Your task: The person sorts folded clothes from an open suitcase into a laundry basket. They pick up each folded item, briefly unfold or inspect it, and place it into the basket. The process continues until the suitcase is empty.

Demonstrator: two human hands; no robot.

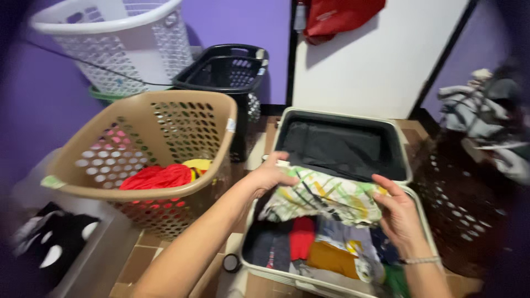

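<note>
Evidently soft, light and floppy: patterned garment (323, 196) above the open suitcase (342, 113), left hand (270, 175) and right hand (398, 212) pinching opposite edges—best hold.

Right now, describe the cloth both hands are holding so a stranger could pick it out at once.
Find the open suitcase on the floor, right of the tan laundry basket. Above its packed lower half, the left hand and right hand hold a folded garment by its ends. Unlike the plain red, orange and dark clothes below, it is white with green and yellow stripes.
</note>
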